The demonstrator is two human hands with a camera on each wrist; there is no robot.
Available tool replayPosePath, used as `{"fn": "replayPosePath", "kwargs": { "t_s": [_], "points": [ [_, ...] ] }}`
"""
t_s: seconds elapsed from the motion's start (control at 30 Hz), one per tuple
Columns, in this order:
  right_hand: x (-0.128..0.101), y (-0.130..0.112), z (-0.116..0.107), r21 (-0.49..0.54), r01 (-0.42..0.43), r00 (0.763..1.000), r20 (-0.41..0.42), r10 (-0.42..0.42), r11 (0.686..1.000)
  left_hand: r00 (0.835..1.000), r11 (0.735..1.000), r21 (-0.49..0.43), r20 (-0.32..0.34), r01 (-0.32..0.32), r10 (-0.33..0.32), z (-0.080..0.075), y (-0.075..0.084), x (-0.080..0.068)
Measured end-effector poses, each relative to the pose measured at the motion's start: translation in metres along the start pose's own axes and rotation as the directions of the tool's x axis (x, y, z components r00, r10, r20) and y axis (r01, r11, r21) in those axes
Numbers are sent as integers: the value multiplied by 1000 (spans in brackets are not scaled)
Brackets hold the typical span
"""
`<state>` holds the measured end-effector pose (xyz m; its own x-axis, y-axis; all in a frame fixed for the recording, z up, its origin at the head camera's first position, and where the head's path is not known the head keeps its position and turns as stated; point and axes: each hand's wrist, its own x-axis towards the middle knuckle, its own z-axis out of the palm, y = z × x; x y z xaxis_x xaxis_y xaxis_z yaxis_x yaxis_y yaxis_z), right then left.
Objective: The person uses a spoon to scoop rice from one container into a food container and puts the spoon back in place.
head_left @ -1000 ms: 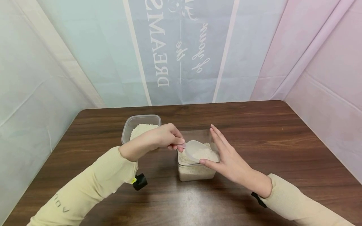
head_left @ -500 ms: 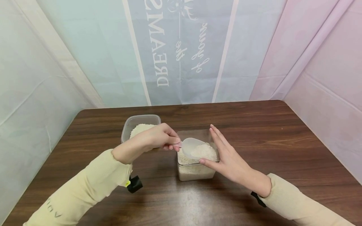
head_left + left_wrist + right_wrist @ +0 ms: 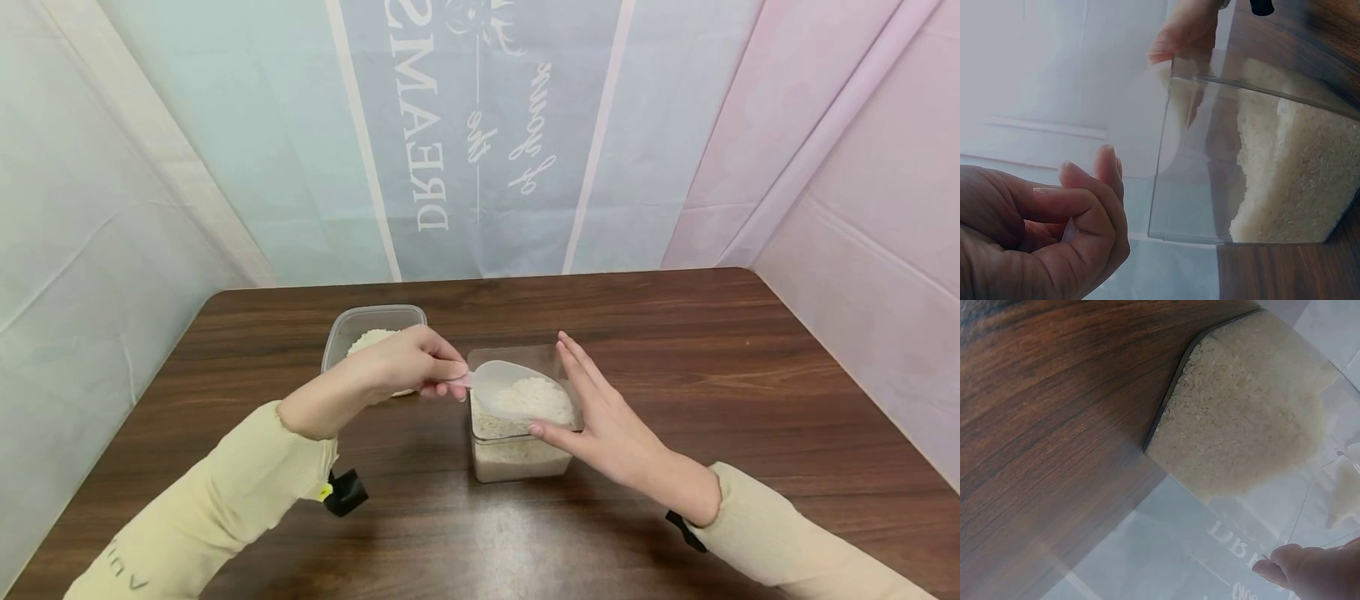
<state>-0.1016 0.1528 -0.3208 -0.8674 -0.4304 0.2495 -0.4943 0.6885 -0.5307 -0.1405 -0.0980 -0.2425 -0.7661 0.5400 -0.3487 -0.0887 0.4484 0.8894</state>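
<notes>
My left hand (image 3: pixel 408 362) pinches the pale handle of a translucent scoop (image 3: pixel 489 385) between thumb and fingers. White rice (image 3: pixel 536 398) lies in the scoop's bowl, which hangs tilted over a clear, square container (image 3: pixel 517 479). Rice grains (image 3: pixel 1235 419) fill the lower part of that container, as the right wrist view shows. My right hand (image 3: pixel 611 425) rests along the container's right side, fingers extended, thumb at the front rim. In the left wrist view the left hand's curled fingers (image 3: pixel 1088 219) hide most of the handle, and the scoop is faint behind the clear wall.
A shallow translucent tub (image 3: pixel 337 337) with white rice stands behind my left forearm, partly hidden by it. Both stand on a dark wooden table (image 3: pixel 675 333). Printed cloth (image 3: pixel 300 150) hangs behind the table and along its sides.
My left hand and the scoop have drifted left and slightly up over the container. More of the rice in the scoop shows now. The right hand has stayed put.
</notes>
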Motion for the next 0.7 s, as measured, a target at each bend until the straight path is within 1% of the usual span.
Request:
{"fn": "replayPosePath", "kwargs": {
  "t_s": [0.17, 0.33, 0.7],
  "points": [
    [0, 1, 0, -4, 7, 1000, 4, -7, 1000, 1000, 999, -39, 0, -8, 8, -4, -2, -4],
    [0, 1, 0, 5, 2, 1000, 9, -2, 1000, 1000, 998, -57, 4, -28, 28, -7, -4, -6],
    [0, 1, -1, 13, -14, 1000, 11, 14, 1000, 998, 995, -83, -10, -64, 63, -15, -8, -12]
  ]
}}
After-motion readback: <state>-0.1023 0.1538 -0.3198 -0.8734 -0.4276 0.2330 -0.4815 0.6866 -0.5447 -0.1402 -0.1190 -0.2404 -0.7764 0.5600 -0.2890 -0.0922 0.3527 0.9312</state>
